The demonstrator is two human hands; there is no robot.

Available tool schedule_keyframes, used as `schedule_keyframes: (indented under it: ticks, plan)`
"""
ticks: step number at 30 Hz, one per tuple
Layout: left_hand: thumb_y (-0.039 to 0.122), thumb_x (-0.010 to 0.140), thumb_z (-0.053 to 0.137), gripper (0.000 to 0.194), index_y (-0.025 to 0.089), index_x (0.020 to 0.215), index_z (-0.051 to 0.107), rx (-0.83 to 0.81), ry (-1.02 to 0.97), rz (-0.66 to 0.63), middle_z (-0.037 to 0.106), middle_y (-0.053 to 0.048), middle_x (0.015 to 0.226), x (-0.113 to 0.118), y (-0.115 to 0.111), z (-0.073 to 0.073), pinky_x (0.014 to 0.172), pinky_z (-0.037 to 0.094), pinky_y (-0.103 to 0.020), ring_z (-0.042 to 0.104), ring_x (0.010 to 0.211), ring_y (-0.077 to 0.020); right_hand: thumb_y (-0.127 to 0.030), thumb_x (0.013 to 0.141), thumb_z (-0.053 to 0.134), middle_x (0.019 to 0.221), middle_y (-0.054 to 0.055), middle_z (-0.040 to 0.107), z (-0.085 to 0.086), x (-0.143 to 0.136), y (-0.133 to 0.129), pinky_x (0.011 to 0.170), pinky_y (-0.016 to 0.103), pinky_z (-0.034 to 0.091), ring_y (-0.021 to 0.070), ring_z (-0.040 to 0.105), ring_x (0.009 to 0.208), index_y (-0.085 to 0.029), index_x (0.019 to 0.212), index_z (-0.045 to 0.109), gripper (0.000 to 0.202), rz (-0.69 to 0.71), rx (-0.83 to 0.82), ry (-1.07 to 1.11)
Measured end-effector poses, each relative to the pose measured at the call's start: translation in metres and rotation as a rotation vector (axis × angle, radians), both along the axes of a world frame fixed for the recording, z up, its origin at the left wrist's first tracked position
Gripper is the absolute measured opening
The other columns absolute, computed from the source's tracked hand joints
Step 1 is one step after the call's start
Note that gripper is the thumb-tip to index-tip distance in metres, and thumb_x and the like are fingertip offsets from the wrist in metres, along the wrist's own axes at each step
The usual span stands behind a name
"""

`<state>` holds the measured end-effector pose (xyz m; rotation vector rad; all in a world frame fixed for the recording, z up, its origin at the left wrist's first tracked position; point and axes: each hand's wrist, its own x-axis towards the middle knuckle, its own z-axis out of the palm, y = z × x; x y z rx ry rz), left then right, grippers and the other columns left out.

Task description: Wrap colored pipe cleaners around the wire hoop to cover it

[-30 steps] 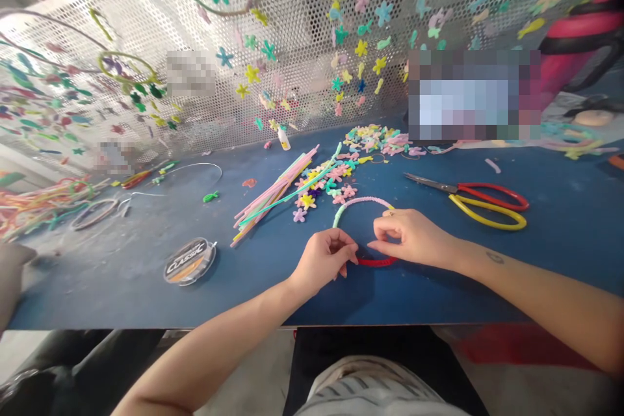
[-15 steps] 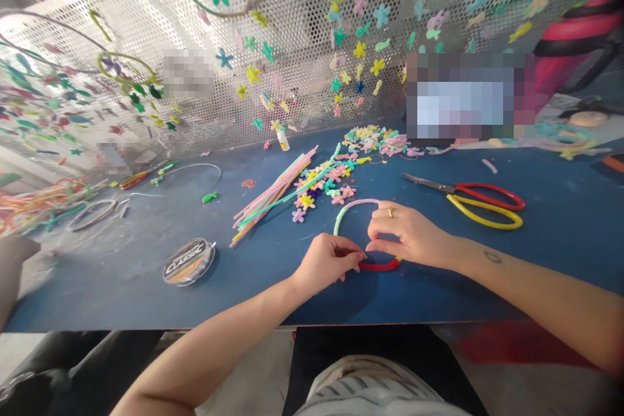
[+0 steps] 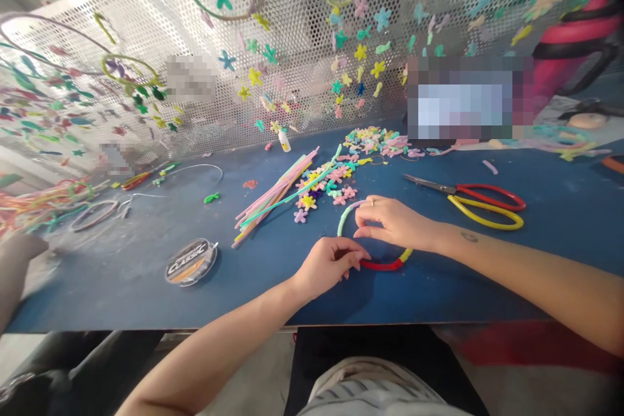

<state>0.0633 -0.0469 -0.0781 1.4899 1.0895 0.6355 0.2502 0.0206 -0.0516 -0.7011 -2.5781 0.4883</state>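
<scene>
A ring wrapped in coloured pipe cleaner (image 3: 383, 266) stands tilted over the blue table, with red, yellow, pale green and lilac stretches. My left hand (image 3: 327, 265) pinches its red stretch at the near left. Inside and above the ring, my right hand (image 3: 397, 221) has its fingers curled together; whatever lies between the fingertips is too small to make out. Part of the ring is covered by the right hand. Beyond the hands lie small pipe-cleaner flowers (image 3: 308, 201) and a bundle of straight pipe cleaners (image 3: 277, 195).
Scissors (image 3: 455, 191) with red and yellow handles lie at the right. A spool of line (image 3: 191, 262) is on the left, near another person's hand (image 3: 22, 253). A small white bottle (image 3: 284, 140) stands before the perforated metal panel (image 3: 292, 32), hung with ornaments.
My right hand has moved left and slightly up across the ring, uncovering its yellow stretch. My left hand keeps its pinch at nearly the same spot.
</scene>
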Motion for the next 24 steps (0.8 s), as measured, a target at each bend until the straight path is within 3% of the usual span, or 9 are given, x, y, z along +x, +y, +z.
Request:
schedule_keyframes:
  ticks: [7,10,12,14,18,21,24]
  plan:
    - [0.039,0.08,0.053,0.031,0.012,0.089,0.066,-0.003,-0.016,0.042,0.055,-0.001,0.064,0.002,0.001,-0.002,0.039,0.032,-0.014,0.043,0.046,-0.0045,-0.035,0.088,0.047,0.068,0.0,0.053,-0.002,-0.005,-0.001,0.071,0.027,0.037,0.0147,0.049,0.072,-0.018,0.07,0.051,0.025,0.017,-0.019,-0.016]
    - [0.039,0.08,0.054,0.03,0.012,0.087,0.066,-0.009,-0.011,0.057,0.056,-0.002,0.064,0.003,0.001,-0.001,0.037,0.031,-0.014,0.045,0.046,-0.0049,-0.033,0.091,0.039,0.091,0.006,0.054,0.002,0.001,-0.007,0.078,0.029,0.039,0.0166,0.051,0.085,-0.018,0.09,0.057,0.023,-0.045,-0.006,0.056]
    - [0.038,0.079,0.054,0.03,0.011,0.085,0.065,-0.019,-0.015,0.062,0.056,-0.002,0.064,0.003,0.001,-0.001,0.037,0.031,-0.014,0.046,0.046,-0.0051,-0.034,0.092,0.037,0.109,0.011,0.048,0.005,0.009,-0.013,0.08,0.031,0.041,0.0175,0.051,0.091,-0.019,0.109,0.053,0.028,-0.121,0.015,0.099]
    - [0.038,0.079,0.054,0.029,0.011,0.084,0.065,-0.022,-0.021,0.063,0.056,-0.002,0.064,0.003,0.001,-0.001,0.037,0.032,-0.013,0.047,0.046,-0.005,-0.039,0.09,0.04,0.113,0.013,0.044,0.007,0.016,-0.02,0.079,0.032,0.042,0.0184,0.051,0.092,-0.018,0.115,0.049,0.034,-0.168,0.058,0.098]
    - [0.037,0.079,0.055,0.028,0.011,0.082,0.065,-0.022,-0.025,0.07,0.057,-0.002,0.063,0.003,0.001,-0.002,0.038,0.033,-0.013,0.047,0.045,-0.0047,-0.048,0.083,0.049,0.102,0.01,0.05,0.002,0.025,-0.03,0.079,0.033,0.043,0.0214,0.05,0.094,-0.018,0.105,0.055,0.038,-0.104,0.239,0.015]
    - [0.038,0.078,0.056,0.029,0.011,0.083,0.065,-0.024,-0.017,0.078,0.058,-0.002,0.063,0.004,0.001,-0.001,0.037,0.033,-0.013,0.048,0.045,-0.0051,-0.035,0.089,0.045,0.091,0.007,0.055,-0.006,0.023,-0.032,0.074,0.031,0.041,0.0187,0.051,0.084,-0.019,0.09,0.06,0.022,-0.061,0.36,-0.063]
    - [0.04,0.078,0.056,0.031,0.012,0.085,0.065,-0.029,-0.021,0.087,0.059,-0.002,0.064,0.004,0.0,-0.001,0.036,0.033,-0.014,0.05,0.046,-0.0057,-0.024,0.091,0.04,0.077,0.005,0.056,-0.009,0.019,-0.034,0.068,0.028,0.039,0.0159,0.047,0.072,-0.018,0.079,0.06,0.025,-0.044,0.397,-0.098]
